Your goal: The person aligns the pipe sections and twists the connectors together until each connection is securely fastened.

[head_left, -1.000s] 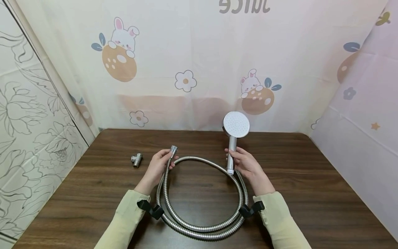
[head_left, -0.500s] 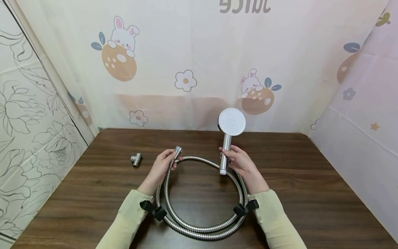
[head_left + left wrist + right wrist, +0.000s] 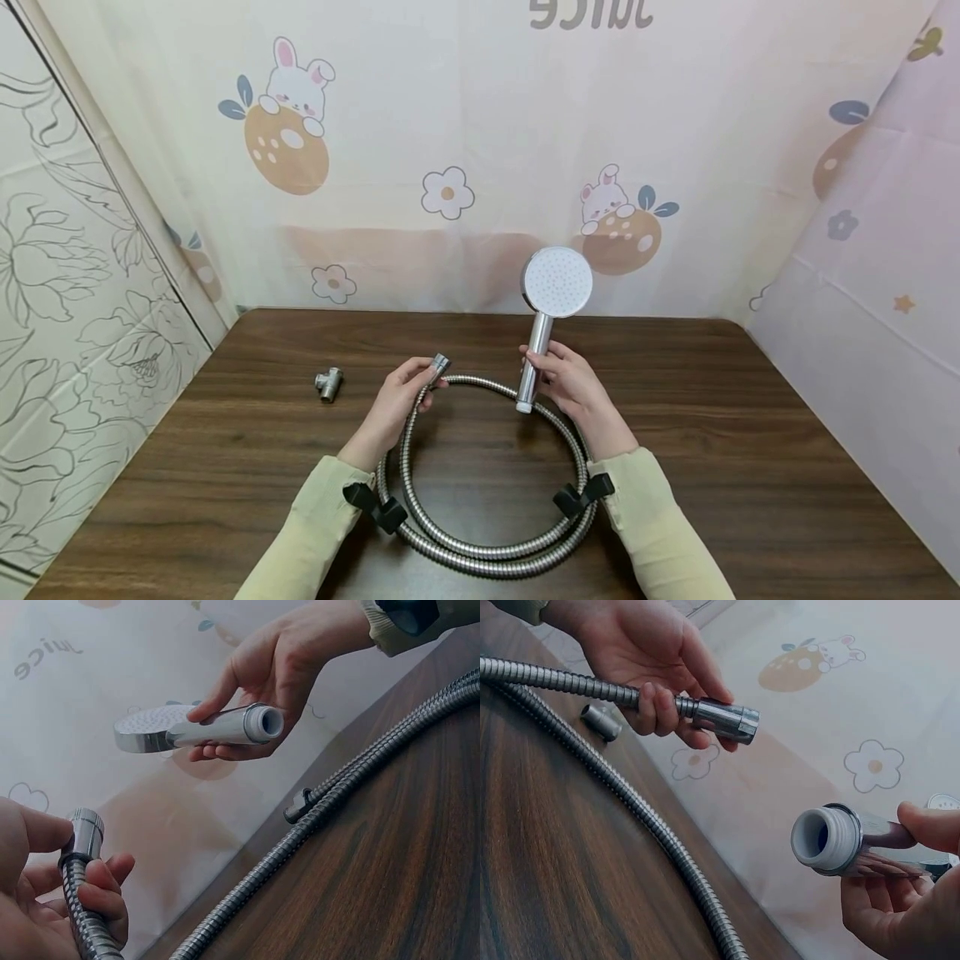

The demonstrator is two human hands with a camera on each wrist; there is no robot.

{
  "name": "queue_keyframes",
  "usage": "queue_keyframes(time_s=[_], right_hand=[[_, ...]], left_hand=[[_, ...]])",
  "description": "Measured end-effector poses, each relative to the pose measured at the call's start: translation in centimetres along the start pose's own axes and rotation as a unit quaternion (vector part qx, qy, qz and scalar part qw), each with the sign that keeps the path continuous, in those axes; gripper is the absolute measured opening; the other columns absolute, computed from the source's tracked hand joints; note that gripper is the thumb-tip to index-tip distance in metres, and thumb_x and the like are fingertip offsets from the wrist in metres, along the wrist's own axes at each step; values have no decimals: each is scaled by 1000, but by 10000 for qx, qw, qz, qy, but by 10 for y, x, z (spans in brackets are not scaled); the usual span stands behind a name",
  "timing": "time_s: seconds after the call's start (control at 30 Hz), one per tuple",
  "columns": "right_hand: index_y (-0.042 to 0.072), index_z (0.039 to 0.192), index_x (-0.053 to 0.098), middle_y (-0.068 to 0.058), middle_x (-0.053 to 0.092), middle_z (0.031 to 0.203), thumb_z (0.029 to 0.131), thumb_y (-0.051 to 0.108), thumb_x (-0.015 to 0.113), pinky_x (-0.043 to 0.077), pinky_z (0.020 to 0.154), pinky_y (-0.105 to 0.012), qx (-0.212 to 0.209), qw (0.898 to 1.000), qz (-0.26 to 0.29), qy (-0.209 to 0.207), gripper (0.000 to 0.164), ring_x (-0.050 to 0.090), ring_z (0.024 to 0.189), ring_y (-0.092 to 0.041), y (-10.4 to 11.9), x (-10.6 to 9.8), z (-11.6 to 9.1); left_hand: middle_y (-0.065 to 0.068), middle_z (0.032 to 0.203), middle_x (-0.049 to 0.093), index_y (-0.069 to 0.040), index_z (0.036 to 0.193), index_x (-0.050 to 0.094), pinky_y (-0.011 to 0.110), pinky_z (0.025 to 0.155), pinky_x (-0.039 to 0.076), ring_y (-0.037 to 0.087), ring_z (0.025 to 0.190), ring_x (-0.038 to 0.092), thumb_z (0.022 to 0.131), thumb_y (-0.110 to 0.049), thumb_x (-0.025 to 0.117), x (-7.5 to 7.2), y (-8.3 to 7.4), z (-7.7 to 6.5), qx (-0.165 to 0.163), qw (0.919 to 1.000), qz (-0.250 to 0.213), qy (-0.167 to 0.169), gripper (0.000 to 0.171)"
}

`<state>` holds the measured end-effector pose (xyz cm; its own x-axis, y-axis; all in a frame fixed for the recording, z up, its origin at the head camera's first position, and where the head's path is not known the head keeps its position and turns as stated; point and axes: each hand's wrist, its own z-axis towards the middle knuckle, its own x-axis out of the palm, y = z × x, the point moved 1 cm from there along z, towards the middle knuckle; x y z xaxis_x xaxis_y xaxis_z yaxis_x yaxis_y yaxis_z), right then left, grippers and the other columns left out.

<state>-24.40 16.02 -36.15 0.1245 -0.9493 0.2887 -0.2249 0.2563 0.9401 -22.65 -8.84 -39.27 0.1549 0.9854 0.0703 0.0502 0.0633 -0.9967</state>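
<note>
Our left hand [image 3: 393, 402] grasps the hose [image 3: 487, 552], our right hand [image 3: 576, 387] the shower [image 3: 541, 329], free room between their ends; the tee [image 3: 328, 386] lies left, well inside the table [image 3: 712, 433] edge.

Printed cloth [image 3: 517, 108] behind wooden table [image 3: 750, 450]

Before me, one table [image 3: 720, 433], dark brown with streaked wood grain and rounded far corners, bearing: one ribbed metal hose [image 3: 495, 571], laid in overlapping loops at my centre, its lower end connector [image 3: 300, 801] beside a strand; and one small silvery pipe fitting [image 3: 328, 385], apart, to my left.
</note>
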Motion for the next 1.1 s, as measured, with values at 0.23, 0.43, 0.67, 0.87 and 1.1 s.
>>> queue_keyframes(time_s=[0.23, 0.43, 0.67, 0.87, 1.1], right_hand=[[-3, 136, 28, 7, 63, 88, 91, 2, 49, 42, 82, -32, -89, 9999, 95, 27, 49, 59, 85, -10, 0, 5, 3], [-6, 128, 34, 3, 59, 82, 90, -1, 49, 48, 72, -28, -206, 9995, 179, -131, 41, 59, 75, -12, -1, 12, 6], [-3, 126, 37, 5, 59, 83, 89, -1, 50, 46, 75, -29, -245, 9995, 135, -157, 39, 57, 78, -10, -1, 20, 8], [-2, 126, 38, 3, 59, 87, 88, -1, 53, 46, 76, -30, -276, 9992, 157, -246, 41, 58, 80, -11, 2, 25, 10], [0, 118, 43, 3, 59, 85, 87, -2, 55, 47, 71, -29, -411, 9986, 95, -307, 34, 57, 77, -11, 4, 32, 12]], left_hand=[[9, 89, 65, -3, 115, 56, 23, 55, 36, 10, 57, 44, 95, -22, 45, 3, 0, -1, -154, 9996, 223, 74, 29], [14, 92, 64, 1, 115, 55, 22, 55, 37, 10, 57, 45, 96, -22, 43, 5, 1, 0, -220, 9989, 380, 174, 31], [12, 90, 63, 2, 111, 53, 22, 57, 43, 11, 58, 50, 94, -19, 48, 8, 3, 1, -224, 9994, 149, 194, 28], [6, 88, 63, 2, 110, 54, 30, 67, 48, 17, 69, 56, 93, -13, 49, 10, 2, 0, -195, 9997, 159, -26, 24], [9, 91, 63, 2, 110, 53, 25, 62, 42, 12, 62, 48, 93, -13, 49, 12, 1, 0, -196, 9996, 123, -132, 23]])
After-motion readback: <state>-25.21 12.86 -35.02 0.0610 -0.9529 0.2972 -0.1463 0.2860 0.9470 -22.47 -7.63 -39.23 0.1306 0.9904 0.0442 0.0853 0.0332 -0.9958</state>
